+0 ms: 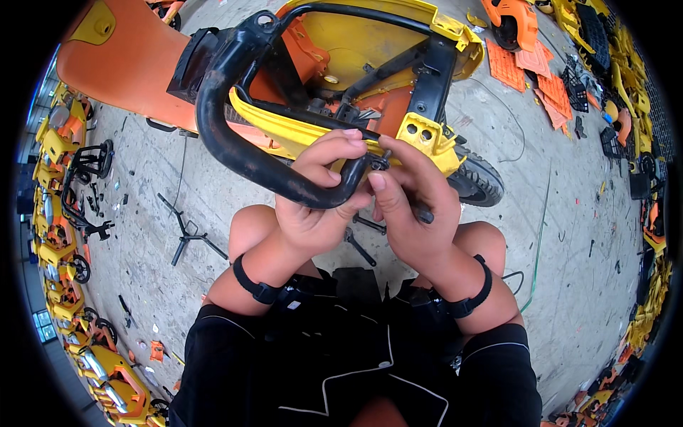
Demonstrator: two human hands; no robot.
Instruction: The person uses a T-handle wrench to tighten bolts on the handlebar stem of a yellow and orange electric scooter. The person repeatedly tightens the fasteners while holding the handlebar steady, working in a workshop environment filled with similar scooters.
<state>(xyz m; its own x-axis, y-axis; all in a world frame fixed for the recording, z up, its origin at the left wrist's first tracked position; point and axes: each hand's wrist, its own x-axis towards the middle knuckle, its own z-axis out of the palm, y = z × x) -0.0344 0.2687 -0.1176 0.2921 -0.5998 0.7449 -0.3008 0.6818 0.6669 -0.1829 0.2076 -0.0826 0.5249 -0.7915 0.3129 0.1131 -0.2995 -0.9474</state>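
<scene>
A thick black curved metal tube [249, 160] arches from the orange and yellow scooter body [391, 57] down to its near end. My left hand [313, 192] is closed round that end, fingers over it and thumb near the tip. Right beside the tip, my right hand [423, 203] pinches a small dark bolt [380, 161] between thumb and forefinger. The rounded end of a dark rod [425, 214] sticks out of my right palm; the rest of it is hidden by the fingers. Both hands are close together, almost touching.
A black tyre [478, 178] stands right of the hands. On the concrete floor lie a dark cross-shaped wrench [188, 235] and a dark-handled tool [360, 248] between my knees. Orange panels [506, 67] lie at the far right; rows of yellow scooters [60, 274] line the left.
</scene>
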